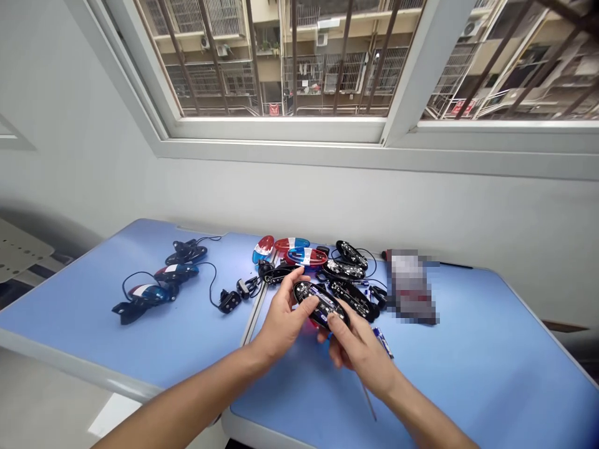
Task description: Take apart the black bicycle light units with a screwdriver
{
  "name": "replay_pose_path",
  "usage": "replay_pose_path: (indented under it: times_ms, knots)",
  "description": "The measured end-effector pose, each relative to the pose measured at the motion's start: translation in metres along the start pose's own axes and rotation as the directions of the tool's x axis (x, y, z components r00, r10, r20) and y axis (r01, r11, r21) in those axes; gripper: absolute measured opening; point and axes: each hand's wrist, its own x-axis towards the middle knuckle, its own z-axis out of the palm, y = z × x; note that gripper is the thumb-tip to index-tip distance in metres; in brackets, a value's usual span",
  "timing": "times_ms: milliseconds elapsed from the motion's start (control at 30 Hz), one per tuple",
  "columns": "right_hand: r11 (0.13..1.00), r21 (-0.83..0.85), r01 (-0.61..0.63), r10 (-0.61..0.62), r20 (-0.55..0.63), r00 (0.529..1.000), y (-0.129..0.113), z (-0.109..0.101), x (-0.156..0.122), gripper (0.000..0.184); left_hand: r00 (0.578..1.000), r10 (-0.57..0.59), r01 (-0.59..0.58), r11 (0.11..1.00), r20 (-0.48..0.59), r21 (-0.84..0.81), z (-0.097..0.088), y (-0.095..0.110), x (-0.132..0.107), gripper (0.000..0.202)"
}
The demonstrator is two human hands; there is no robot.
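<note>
Between my two hands is a black oval light base [322,305] with its inside facing up, showing small electronic parts and blue-and-white batteries. My left hand [290,312] grips its left end, thumb pressing on the top face. My right hand [358,340] holds the right end, its thumb also on the top. Under my right hand a thin metal rod [369,402] sticks out toward the front edge; whether those fingers hold it is hidden. Beside that hand lie loose blue-and-white batteries [384,343]. Something red and blue shows partly beneath the base.
Behind my hands lie several open black bases [344,269] with wires and red-and-blue covers [306,256]. Assembled lights [150,293] with cables and a black switch box [229,301] rest on the left table. A blurred pouch [412,290] lies right. A seam [255,312] divides the tables.
</note>
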Motion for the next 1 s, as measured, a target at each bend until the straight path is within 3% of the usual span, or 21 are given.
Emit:
replay_pose_path:
  times_ms: [67, 133, 233, 333, 700, 867, 1000]
  knots:
    - [0.992, 0.128, -0.005, 0.016, -0.082, 0.997, 0.003, 0.005, 0.003, 0.059, 0.999, -0.036, 0.037, 0.999, -0.019, 0.003, 0.002, -0.003, 0.001, 0.074]
    - [0.965, 0.261, -0.025, 0.063, -0.137, 0.989, 0.008, 0.011, 0.002, 0.056, 0.996, -0.089, 0.089, 0.996, 0.029, -0.010, 0.003, -0.007, 0.001, 0.080]
    - [0.906, 0.421, -0.035, 0.107, -0.149, 0.983, 0.016, 0.022, -0.001, 0.049, 0.985, -0.133, 0.142, 0.987, 0.109, -0.075, 0.006, -0.013, -0.001, 0.086]
    - [0.862, 0.507, -0.022, 0.109, -0.142, 0.984, 0.020, 0.031, -0.004, 0.046, 0.983, -0.136, 0.152, 0.979, 0.121, -0.133, 0.009, -0.018, -0.005, 0.085]
    - [0.808, 0.585, -0.073, 0.167, -0.108, 0.980, 0.022, 0.030, -0.005, 0.044, 0.969, -0.084, 0.119, 0.983, 0.230, -0.139, 0.004, -0.024, -0.011, 0.089]
    - [0.821, 0.570, -0.042, 0.138, -0.127, 0.982, 0.025, 0.030, -0.005, 0.044, 0.961, -0.015, 0.089, 0.962, 0.275, -0.259, 0.003, -0.023, -0.014, 0.094]
    - [0.830, 0.554, -0.060, 0.157, -0.130, 0.979, 0.027, 0.032, -0.006, 0.045, 0.973, -0.034, 0.106, 0.944, 0.228, -0.312, 0.009, -0.026, -0.015, 0.098]
